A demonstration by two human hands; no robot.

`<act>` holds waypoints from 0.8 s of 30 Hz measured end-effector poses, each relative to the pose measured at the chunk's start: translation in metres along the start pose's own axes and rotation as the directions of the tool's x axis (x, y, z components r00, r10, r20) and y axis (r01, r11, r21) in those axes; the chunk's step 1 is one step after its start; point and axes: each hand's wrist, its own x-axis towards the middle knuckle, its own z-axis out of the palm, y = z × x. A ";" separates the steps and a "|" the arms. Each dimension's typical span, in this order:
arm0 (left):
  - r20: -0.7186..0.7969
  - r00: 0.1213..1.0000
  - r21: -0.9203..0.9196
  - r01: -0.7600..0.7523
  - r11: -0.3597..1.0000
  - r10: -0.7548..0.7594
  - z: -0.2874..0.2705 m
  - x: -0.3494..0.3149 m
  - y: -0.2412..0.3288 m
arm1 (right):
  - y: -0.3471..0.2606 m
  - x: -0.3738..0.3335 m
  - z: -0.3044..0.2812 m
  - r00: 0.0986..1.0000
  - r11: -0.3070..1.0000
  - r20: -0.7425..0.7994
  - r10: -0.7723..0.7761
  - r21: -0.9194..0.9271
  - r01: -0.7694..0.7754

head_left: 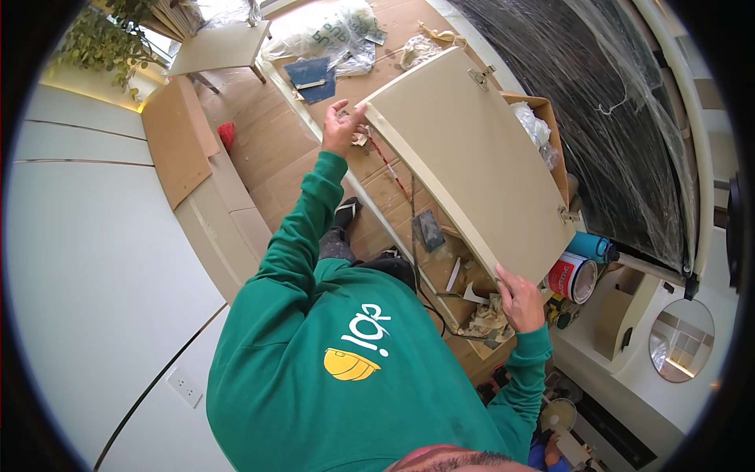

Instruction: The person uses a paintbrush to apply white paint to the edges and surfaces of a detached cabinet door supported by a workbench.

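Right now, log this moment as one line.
left hand: grips cabinet door far corner | right hand: grips near corner | door: lifted, tilted over cardboard-covered floor

My left hand [342, 126] grips the far corner of the panel [472, 157], and my fingertips there slip behind its edge, so I can't see how far they wrap. My right hand [519, 299] holds the near corner; its fingers go under the panel, out of sight. The panel covers most of the cardboard box [543, 134] and the floor clutter below it, and only part of the paint can [572, 277] shows past it. My legs are mostly hidden beneath my green sweatshirt [354, 377]. The round mirror [681, 340] shows a reflection too small to make out. The dark rim cuts off the plant [102, 43].
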 end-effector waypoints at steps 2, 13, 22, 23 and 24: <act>0.008 0.999 0.076 -0.040 0.996 0.040 0.002 -0.003 -0.005 | 0.001 -0.001 0.001 1.000 1.000 0.003 0.004 -0.009 -0.004; 0.045 0.998 -0.032 -0.030 0.999 0.032 0.006 -0.003 -0.007 | 0.009 0.002 0.005 1.000 0.999 0.022 0.017 -0.050 -0.016; 0.048 0.999 -0.072 0.025 0.997 -0.022 0.011 -0.008 -0.007 | 0.003 0.012 0.003 0.985 0.995 0.152 0.087 -0.065 -0.078; 0.049 0.998 -0.082 0.029 0.996 -0.025 0.011 -0.008 -0.008 | 0.003 0.013 0.004 0.983 0.995 0.159 0.092 -0.064 -0.083; 0.048 0.998 -0.095 0.032 0.995 -0.028 0.011 -0.008 -0.008 | 0.002 0.014 0.004 0.982 0.994 0.165 0.096 -0.064 -0.086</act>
